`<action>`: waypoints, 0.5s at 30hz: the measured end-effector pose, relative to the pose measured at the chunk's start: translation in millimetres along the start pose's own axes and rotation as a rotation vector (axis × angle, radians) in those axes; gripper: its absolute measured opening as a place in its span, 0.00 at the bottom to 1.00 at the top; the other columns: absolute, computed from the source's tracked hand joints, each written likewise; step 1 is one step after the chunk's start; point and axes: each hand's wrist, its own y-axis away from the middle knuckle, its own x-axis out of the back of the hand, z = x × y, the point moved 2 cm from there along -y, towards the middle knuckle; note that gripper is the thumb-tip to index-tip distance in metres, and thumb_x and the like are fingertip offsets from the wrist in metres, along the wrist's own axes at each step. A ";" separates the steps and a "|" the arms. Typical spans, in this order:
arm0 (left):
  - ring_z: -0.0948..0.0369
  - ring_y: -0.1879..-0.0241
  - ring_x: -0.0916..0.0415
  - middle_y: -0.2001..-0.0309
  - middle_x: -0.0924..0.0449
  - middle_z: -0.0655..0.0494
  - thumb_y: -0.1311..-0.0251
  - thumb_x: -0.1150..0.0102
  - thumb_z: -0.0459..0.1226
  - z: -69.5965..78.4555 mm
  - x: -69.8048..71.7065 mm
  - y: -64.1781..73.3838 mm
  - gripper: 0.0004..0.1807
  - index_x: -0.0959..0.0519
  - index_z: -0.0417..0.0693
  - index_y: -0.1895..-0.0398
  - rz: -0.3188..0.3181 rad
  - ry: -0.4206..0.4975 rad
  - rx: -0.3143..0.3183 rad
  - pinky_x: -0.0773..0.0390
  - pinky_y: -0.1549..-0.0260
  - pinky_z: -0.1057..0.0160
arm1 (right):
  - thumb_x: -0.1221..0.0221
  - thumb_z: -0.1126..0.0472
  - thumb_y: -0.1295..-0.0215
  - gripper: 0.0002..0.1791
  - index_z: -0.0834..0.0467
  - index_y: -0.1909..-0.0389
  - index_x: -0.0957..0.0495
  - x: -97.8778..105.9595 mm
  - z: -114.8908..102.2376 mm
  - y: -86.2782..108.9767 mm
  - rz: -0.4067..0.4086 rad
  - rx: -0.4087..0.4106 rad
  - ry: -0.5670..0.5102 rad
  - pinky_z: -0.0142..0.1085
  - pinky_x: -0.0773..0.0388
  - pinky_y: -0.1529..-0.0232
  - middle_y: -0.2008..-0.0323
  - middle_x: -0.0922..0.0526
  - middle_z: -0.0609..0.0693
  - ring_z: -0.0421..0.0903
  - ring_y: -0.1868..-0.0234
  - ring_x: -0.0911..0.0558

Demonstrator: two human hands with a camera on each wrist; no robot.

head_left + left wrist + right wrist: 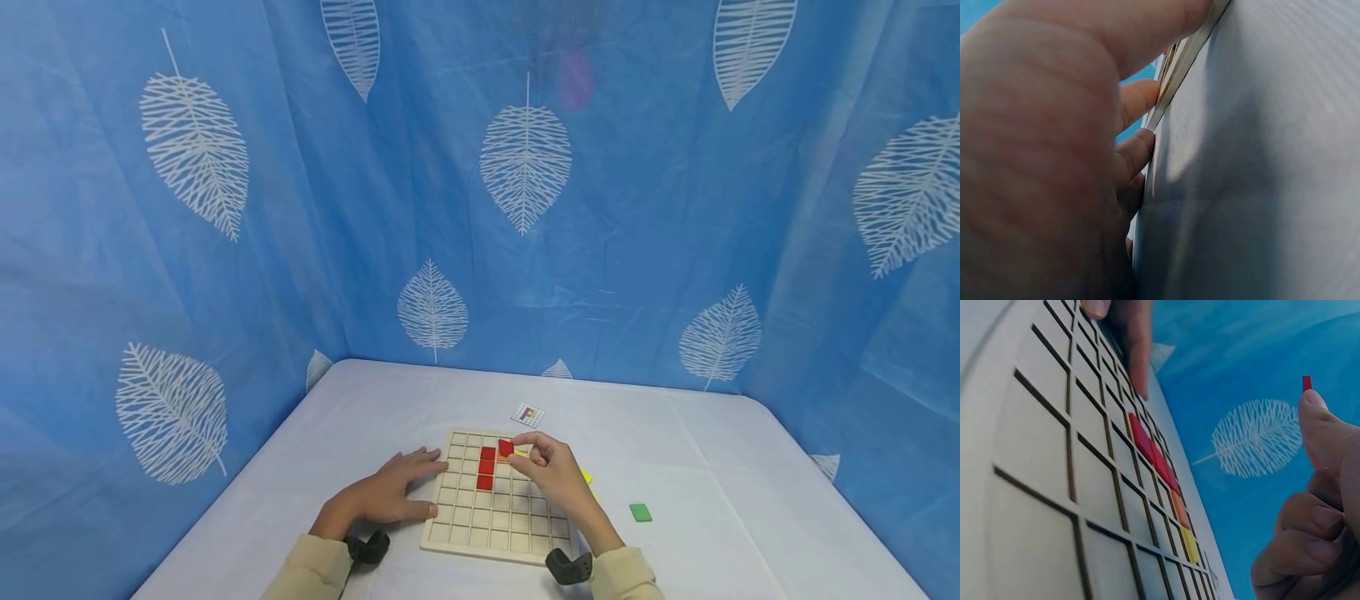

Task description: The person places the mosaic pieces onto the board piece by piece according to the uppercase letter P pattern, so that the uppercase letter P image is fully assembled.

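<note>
A wooden grid board (459, 533) lies on the table. Three red square tiles (486, 467) sit in one column of its cells, with an orange tile and a yellow tile (1190, 545) beside them. My right hand (553, 472) pinches another red tile (506, 448) between thumb and index finger, held up over the far part of the board. Spread out at the board's left side, my left hand (390, 489) touches the frame with its thumb and fingertips. In the left wrist view, its fingers lie along the board's edge.
A small pattern card (527, 414) with coloured squares lies beyond the board. Off to the right is a green tile (641, 512), and yellow pieces (587, 477) show partly behind the right wrist. Blue curtains with white leaves (525, 292) surround the white-covered table.
</note>
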 end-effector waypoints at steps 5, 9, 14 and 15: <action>0.47 0.19 0.55 0.21 0.44 0.53 0.40 0.40 0.63 0.9 0.2 -0.5 0.42 0.35 0.60 0.25 0.002 -0.007 0.005 0.58 0.24 0.35 | 0.33 0.56 0.35 0.18 0.57 0.46 0.19 -11.8 -0.9 3.6 -0.022 -0.024 0.005 0.25 0.42 0.78 0.79 0.42 0.45 0.35 0.81 0.43; 0.47 0.19 0.55 0.21 0.45 0.53 0.39 0.41 0.63 -0.5 -0.3 -0.3 0.42 0.35 0.60 0.24 -0.005 -0.005 0.008 0.58 0.24 0.35 | 0.33 0.56 0.35 0.17 0.57 0.48 0.19 -18.8 1.8 4.7 -0.018 -0.044 0.016 0.24 0.41 0.78 0.79 0.42 0.44 0.34 0.80 0.42; 0.47 0.19 0.55 0.21 0.45 0.53 0.40 0.40 0.63 -0.3 -0.2 -0.2 0.42 0.35 0.60 0.24 -0.006 -0.001 0.010 0.59 0.24 0.34 | 0.32 0.55 0.36 0.17 0.56 0.48 0.18 -24.8 7.3 4.0 -0.026 -0.068 -0.003 0.25 0.40 0.78 0.79 0.41 0.43 0.35 0.80 0.41; 0.47 0.19 0.55 0.21 0.45 0.53 0.40 0.40 0.63 -0.2 -0.2 -0.3 0.42 0.35 0.60 0.25 -0.004 -0.003 0.011 0.59 0.24 0.34 | 0.32 0.55 0.36 0.17 0.55 0.48 0.18 -25.7 8.3 3.9 -0.030 -0.075 0.000 0.25 0.40 0.78 0.80 0.41 0.43 0.35 0.80 0.41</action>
